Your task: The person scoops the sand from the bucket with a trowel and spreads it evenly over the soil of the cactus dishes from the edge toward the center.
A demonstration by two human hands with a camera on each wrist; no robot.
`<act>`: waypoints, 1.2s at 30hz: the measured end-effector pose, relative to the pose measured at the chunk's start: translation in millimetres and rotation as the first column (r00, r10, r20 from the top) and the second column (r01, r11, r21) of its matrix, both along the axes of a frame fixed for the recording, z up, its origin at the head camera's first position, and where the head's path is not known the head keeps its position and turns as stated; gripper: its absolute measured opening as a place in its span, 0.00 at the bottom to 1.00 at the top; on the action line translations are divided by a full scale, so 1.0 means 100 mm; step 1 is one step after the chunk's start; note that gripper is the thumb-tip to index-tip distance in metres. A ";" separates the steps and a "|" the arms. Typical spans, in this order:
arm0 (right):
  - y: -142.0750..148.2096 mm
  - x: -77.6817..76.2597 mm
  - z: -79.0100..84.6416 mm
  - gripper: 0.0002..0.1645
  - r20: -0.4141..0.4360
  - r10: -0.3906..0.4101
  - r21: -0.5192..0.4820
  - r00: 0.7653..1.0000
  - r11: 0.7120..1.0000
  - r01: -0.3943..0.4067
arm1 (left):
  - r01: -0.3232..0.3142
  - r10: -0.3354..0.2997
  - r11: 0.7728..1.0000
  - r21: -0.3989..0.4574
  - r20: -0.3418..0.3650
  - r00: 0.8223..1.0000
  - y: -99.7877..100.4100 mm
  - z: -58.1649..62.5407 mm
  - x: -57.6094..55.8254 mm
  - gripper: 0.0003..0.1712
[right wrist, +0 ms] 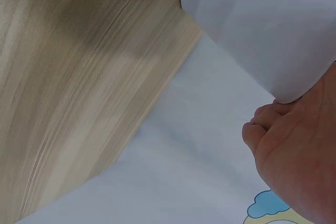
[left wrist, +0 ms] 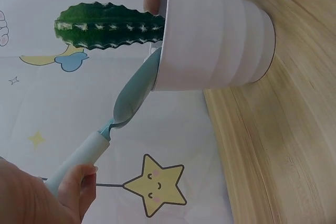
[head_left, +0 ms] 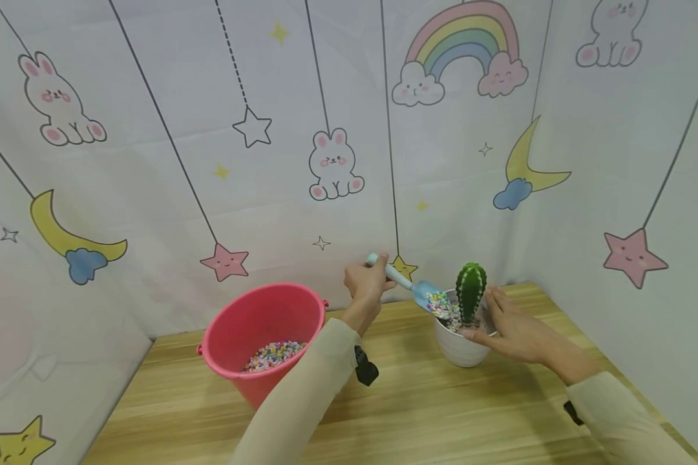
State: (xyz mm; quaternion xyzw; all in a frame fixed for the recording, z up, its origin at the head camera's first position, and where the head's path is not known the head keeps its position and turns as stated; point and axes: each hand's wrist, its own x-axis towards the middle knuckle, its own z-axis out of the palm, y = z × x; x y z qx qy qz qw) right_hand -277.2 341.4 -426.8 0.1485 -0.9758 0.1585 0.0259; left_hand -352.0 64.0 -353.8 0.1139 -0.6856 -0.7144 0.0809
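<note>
My left hand (head_left: 368, 284) grips the pale handle of a small blue trowel (head_left: 397, 276), also seen in the left wrist view. Its blade (left wrist: 135, 90) slopes down to the rim of a white flower pot (head_left: 462, 349) and carries small multicoloured pebbles (head_left: 439, 303). A green cactus (head_left: 471, 290) stands upright in the pot, with pebbles around its base. At the pot's right side, my right hand (head_left: 514, 329) holds the rim, its thumb at the front and fingers farther back. The right wrist view shows that hand (right wrist: 299, 145) against the pot; some fingers are hidden.
A pink bucket (head_left: 218, 342) with many multicoloured pebbles (head_left: 273, 355) inside stands left of my left forearm. Everything rests on a wooden table (head_left: 407, 413). A white cloth backdrop (head_left: 180, 194) with printed figures hangs behind the table and along its sides.
</note>
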 end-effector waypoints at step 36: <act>0.02 0.00 -0.04 0.70 -0.015 0.010 -0.022 1.000 1.000 -0.011 | -0.020 0.014 0.997 -0.069 -0.087 0.996 -0.04 0.17 -0.03 0.16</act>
